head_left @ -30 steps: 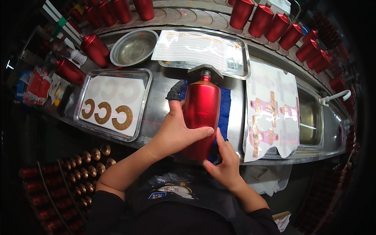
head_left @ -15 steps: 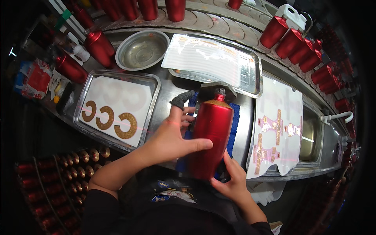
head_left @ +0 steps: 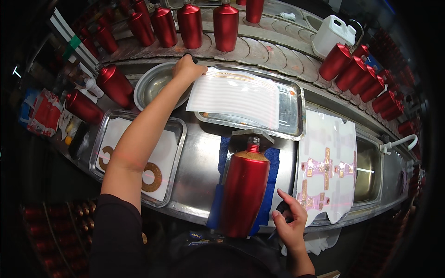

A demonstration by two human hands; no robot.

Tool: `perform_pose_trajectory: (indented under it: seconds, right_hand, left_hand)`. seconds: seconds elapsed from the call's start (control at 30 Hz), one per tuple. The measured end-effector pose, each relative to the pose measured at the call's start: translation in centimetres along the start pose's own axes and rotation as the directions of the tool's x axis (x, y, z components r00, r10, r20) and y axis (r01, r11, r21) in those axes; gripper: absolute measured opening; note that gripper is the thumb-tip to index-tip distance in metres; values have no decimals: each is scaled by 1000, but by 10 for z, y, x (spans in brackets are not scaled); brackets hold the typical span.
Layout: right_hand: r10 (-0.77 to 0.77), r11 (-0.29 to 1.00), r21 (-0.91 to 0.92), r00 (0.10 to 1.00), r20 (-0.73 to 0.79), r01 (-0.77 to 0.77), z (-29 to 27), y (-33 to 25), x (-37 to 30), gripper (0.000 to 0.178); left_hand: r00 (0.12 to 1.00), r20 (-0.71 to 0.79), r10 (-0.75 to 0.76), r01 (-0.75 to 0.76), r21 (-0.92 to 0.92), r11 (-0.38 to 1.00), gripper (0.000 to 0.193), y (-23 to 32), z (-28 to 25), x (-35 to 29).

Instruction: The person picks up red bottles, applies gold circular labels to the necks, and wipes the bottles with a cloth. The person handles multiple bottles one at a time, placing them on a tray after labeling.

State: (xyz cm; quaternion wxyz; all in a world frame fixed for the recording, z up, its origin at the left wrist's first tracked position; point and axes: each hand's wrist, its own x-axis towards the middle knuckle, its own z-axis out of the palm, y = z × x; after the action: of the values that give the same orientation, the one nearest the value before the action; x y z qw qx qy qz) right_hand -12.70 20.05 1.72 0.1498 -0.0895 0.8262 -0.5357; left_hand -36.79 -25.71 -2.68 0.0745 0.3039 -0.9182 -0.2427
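Note:
A glossy red bottle [head_left: 245, 192] lies neck-away on a blue cloth [head_left: 272, 173], its clear threaded neck at a grey angular block [head_left: 240, 136]. A gold-brown band rings its shoulder. My left hand [head_left: 186, 69] is stretched far forward over the rim of a metal bowl [head_left: 140, 89]. Its thumb reaches the corner of a white striped sheet [head_left: 234, 99]; a black-wrapped finger stands apart from the thumb, while the others are hidden. Beside the bottle's lower right, my right hand [head_left: 292, 221] is curled, index finger raised, around something dark that I cannot make out.
The striped sheet rests across a metal tray [head_left: 296, 132]. A left tray [head_left: 178, 150] holds a white sheet with gold C-shaped pieces. A sheet with pink-and-gold pieces [head_left: 324, 129] lies beside the sink [head_left: 368, 187]. Red bottles [head_left: 225, 28] line the conveyor [head_left: 259, 53] beyond.
My left hand has left the bottle and reached forward to the striped sheet's corner. My right hand has come off the bottle's base and moved right. The view has tipped farther ahead.

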Motion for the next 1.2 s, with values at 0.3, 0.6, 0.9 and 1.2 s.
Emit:
perform_pose_trajectory:
  seconds: [0.3, 0.6, 0.9, 1.2]
  right_hand:
    - [31, 999, 20, 999, 7, -32, -3, 7, 4, 54]
    - [-185, 983, -36, 970, -161, 181, -40, -25, 46, 53]
    - [-310, 944, 135, 949, 62, 300, -84, -106, 135, 55]
    - [-45, 981, 196, 960, 276, -11, -65, -63, 32, 15]
  left_hand:
    - [998, -65, 19, -14, 76, 997, 47, 3, -1, 7]
    - [906, -170, 389, -404, -68, 912, 35, 86, -22, -47]
    - [470, -146, 871, -682, -686, 254, 28, 205, -74, -212]
    - [824, -81, 560, -381, -812, 443, 22, 108, -71, -354]
